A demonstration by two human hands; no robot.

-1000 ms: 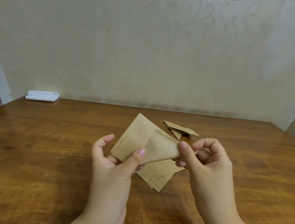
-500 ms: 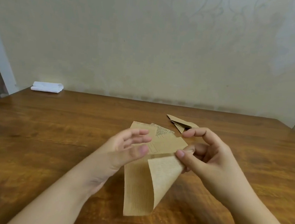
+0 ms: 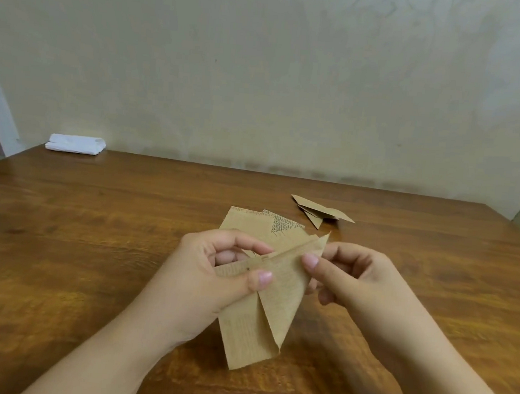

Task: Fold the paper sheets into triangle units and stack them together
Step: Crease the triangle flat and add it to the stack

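A brown printed paper sheet (image 3: pixel 261 318), partly folded into a long strip with a diagonal flap, hangs above the table between both hands. My left hand (image 3: pixel 212 274) pinches its upper left part between thumb and fingers. My right hand (image 3: pixel 351 281) pinches the flap's upper right corner with thumb and forefinger. Behind the hands, several flat brown sheets (image 3: pixel 250 221) lie in a small pile on the wooden table (image 3: pixel 93 246). Farther back to the right lie folded triangle units (image 3: pixel 317 209), stacked on each other.
A folded white cloth (image 3: pixel 75 144) lies at the table's far left corner against the wall. The table's back edge meets a plain beige wall.
My left hand, open half a second ago, has come onto the sheet and now pinches it. The sheet's flap has been folded diagonally across, and the sheet sits higher between both hands.
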